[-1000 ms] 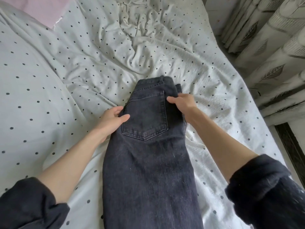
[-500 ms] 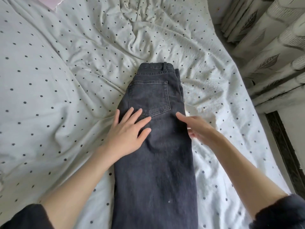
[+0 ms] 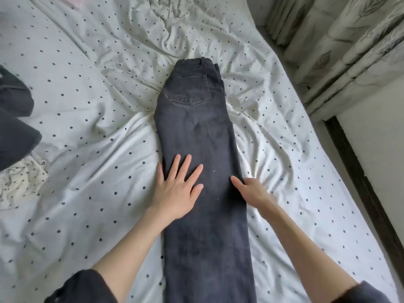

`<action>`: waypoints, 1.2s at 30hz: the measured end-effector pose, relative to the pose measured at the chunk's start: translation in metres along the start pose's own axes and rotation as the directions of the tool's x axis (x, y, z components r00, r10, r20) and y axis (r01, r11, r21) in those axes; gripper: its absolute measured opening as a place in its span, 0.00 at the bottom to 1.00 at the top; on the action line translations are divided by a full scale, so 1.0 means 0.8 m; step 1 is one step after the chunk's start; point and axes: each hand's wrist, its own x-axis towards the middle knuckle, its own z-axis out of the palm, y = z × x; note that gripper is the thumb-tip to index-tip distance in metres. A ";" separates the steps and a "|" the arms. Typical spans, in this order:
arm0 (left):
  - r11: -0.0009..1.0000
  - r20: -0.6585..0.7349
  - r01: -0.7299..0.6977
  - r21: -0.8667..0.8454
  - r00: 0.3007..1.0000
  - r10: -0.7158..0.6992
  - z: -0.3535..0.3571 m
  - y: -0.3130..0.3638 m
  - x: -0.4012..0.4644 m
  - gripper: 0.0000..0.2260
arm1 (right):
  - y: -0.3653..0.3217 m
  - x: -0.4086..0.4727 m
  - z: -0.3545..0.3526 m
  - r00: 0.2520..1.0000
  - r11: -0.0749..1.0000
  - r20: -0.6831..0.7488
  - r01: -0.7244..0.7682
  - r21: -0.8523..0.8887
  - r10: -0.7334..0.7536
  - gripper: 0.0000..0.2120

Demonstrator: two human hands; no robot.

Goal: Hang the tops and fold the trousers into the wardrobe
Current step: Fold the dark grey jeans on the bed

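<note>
1. Trousers [image 3: 197, 132]: dark grey jeans folded lengthwise, one leg stacked on the other, lying flat on the bed sheet [image 3: 91, 149]. The waistband points away from the person; the legs run toward the person and leave the bottom edge of the view. One back pocket faces up, well beyond both hands.
2. Left hand [image 3: 178, 191]: this grip is fully open, fingers straight and spread, palm flat on the upper leg section of the trousers. The little finger lies along the left edge of the fabric. It holds nothing; it only rests on the cloth.
3. Right hand [image 3: 251, 193]: located just to the right of the left hand, at the right edge of the trousers. The thumb lies extended on the fabric. The other fingers sit at or under the fabric edge and are hidden, so whether this grip has hold of the edge cannot be determined.
4. Bed sheet: white with dark dots, wrinkled, extending all around both hands.
5. Dark garment [image 3: 15, 119]: lies on the sheet far to the left of the left hand, partly out of view.
6. Curtains [image 3: 341, 47]: pale, leaf-patterned, hanging beyond the bed to the far right of the right hand.
</note>
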 end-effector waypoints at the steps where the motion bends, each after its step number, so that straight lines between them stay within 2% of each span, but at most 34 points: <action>1: 1.000 -0.004 0.001 -0.009 1.000 -0.001 0.007 0.003 -0.011 0.26 | 0.015 -0.012 0.009 1.000 0.999 -0.014 0.000 -0.043 -0.001 0.23; 6: 0.998 -0.077 -0.057 -0.003 0.995 0.057 0.048 0.031 -0.119 0.26 | 0.131 -0.116 0.063 0.999 0.991 -0.030 -0.022 -0.129 0.019 0.19; 9: 0.998 -0.166 -0.052 -0.019 0.985 0.048 0.072 0.045 -0.178 0.24 | 0.185 -0.165 0.088 0.999 0.997 -0.031 -0.010 -0.075 0.007 0.16; 13: 0.999 -0.171 -0.011 -0.033 0.985 0.005 0.117 0.062 -0.253 0.25 | 0.227 -0.205 0.115 0.996 0.997 -0.061 0.069 0.014 -0.068 0.10; 17: 0.982 -0.170 0.023 -0.188 0.984 -0.055 0.164 0.087 -0.318 0.33 | 0.267 -0.231 0.128 0.995 0.996 -0.053 0.080 -0.026 -0.082 0.12; 19: 0.913 -0.139 0.067 -0.404 0.981 -0.133 0.188 0.105 -0.349 0.33 | 0.294 -0.247 0.134 0.998 0.997 -0.031 0.054 -0.062 -0.056 0.14; 20: 0.834 -0.117 0.104 -0.542 0.973 -0.197 0.195 0.111 -0.358 0.33 | 0.303 -0.251 0.136 0.998 0.997 -0.024 0.052 -0.053 -0.054 0.14; 22: 0.614 -0.060 0.188 -0.767 0.931 -0.361 0.213 0.130 -0.387 0.33 | 0.327 -0.269 0.143 0.998 0.998 0.002 0.057 0.004 -0.057 0.13; 24: 0.330 0.068 0.250 -0.910 0.876 -0.478 0.225 0.140 -0.407 0.30 | 0.348 -0.284 0.150 0.998 0.998 0.038 0.037 0.053 -0.040 0.12; 25: 0.229 0.126 0.273 -0.934 0.854 -0.506 0.228 0.138 -0.409 0.28 | 0.353 -0.287 0.152 0.998 0.996 0.052 0.032 0.085 -0.036 0.12; 26: 0.191 0.157 0.292 -0.937 0.843 -0.515 0.234 0.137 -0.413 0.24 | 0.362 -0.294 0.155 0.997 0.993 0.071 0.023 0.119 -0.031 0.11; 29: 0.214 0.161 0.310 -0.926 0.841 -0.517 0.242 0.129 -0.417 0.15 | 0.386 -0.302 0.164 0.988 0.978 0.154 -0.026 0.209 -0.007 0.10; 31: 0.231 0.170 0.325 -0.917 0.843 -0.511 0.249 0.123 -0.422 0.07 | 0.404 -0.308 0.172 0.977 0.972 0.214 -0.069 0.224 0.020 0.12; 33: 0.277 0.216 0.390 -0.878 0.840 -0.498 0.260 0.120 -0.432 0.06 | 0.421 -0.317 0.182 0.959 0.969 0.276 -0.123 0.213 0.062 0.14; 36: 0.294 0.326 0.468 -0.834 0.846 -0.422 0.280 0.119 -0.458 0.06 | 0.438 -0.332 0.192 0.943 0.948 0.316 -0.193 0.251 0.109 0.14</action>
